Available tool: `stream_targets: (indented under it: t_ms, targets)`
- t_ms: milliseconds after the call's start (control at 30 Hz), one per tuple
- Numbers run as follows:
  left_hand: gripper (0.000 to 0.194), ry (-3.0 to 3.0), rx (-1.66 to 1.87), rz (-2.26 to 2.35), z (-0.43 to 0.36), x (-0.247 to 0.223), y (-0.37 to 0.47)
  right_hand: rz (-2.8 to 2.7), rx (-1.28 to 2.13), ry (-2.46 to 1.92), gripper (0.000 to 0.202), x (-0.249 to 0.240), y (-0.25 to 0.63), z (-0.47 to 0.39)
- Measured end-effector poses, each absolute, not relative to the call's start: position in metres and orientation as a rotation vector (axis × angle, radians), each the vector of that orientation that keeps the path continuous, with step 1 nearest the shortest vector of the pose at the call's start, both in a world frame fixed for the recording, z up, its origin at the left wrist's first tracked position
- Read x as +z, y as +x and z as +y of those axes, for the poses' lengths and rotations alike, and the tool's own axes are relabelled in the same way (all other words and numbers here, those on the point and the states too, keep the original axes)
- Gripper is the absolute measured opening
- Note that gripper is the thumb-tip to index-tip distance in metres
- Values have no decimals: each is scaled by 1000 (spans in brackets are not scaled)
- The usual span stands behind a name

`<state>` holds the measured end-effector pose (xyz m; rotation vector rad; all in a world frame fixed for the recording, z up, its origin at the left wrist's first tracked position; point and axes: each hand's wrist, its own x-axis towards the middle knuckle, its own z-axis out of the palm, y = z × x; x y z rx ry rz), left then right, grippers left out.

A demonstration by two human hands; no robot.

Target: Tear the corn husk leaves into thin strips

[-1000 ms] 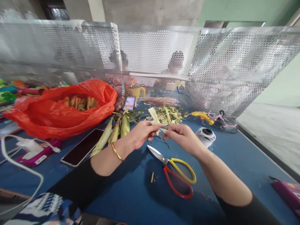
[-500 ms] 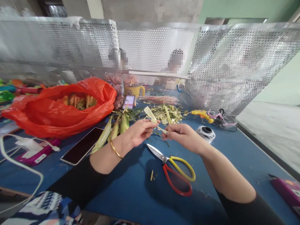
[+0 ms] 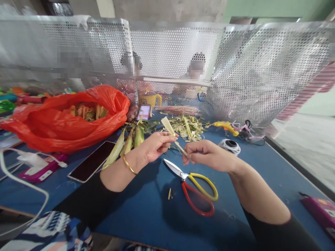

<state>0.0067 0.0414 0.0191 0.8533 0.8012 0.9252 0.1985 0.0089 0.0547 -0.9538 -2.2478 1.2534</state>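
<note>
A pale strip of husk (image 3: 168, 126) stretches between my two hands, its wide end pointing up and its narrow end down to the right. My left hand (image 3: 159, 145) pinches it near the middle. The fingers of my right hand (image 3: 200, 152) are closed on the narrow lower end. Below them, scissors (image 3: 184, 176) with one yellow and one red handle lie on the blue table (image 3: 138, 209), blades toward the upper left. Beside my left hand are several green husks (image 3: 128, 143); a heap of husk shreds (image 3: 192, 127) lies behind both hands.
On the left are a red plastic bag (image 3: 49, 129), a dark phone (image 3: 91, 162) and a purple power strip (image 3: 43, 170) with white cables. A yellow glue gun (image 3: 226, 128) and a white roll (image 3: 230, 146) lie to the right. Behind a perforated metal screen (image 3: 172, 52), people sit.
My right hand has moved slightly right and down along the narrow end of the strip. My left hand stays nearly still. A striped sleeve has appeared at the right edge.
</note>
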Motion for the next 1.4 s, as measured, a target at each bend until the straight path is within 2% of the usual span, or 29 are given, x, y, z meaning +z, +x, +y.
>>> stream_targets:
  t_ms: [133, 267, 333, 467, 533, 600, 700, 767, 933, 1167, 1300, 1400]
  targets:
    - [10, 834, 908, 793, 41, 22, 7, -2392, 1259, -923, 15, 54, 200, 11]
    - [2, 801, 841, 740, 40, 27, 3, -2591, 916, -1133, 17, 50, 199, 14]
    - [4, 815, 808, 693, 39, 29, 2, -2645, 786, -1204, 18, 47, 198, 15]
    - [7, 827, 755, 625, 37, 29, 0, -2321, 651, -1239, 18, 40, 195, 21]
    - [7, 836, 732, 597, 37, 28, 0, -2055, 677, -1193, 16, 34, 191, 24]
    - [14, 853, 701, 576, 38, 27, -1, -1876, 830, -1148, 19, 27, 185, 27]
    - [15, 880, 674, 566, 40, 26, -2, -1725, 1027, -1157, 25, 19, 178, 27]
    - [14, 904, 684, 584, 40, 25, -1, -1718, 1022, -1173, 29, 18, 176, 27]
    - [31, 1047, 857, 834, 37, 21, 6, -1948, 593, -1198, 20, 26, 180, 21]
    - [30, 1154, 805, 972, 34, 21, 10, -2204, 56, -1380, 11, 39, 186, 17]
    - [23, 1188, 765, 964, 34, 20, 10, -2203, 169, -1448, 9, 41, 194, 19]
    - [18, 1227, 720, 928, 33, 19, 11, -2154, 520, -1383, 15, 38, 195, 23]
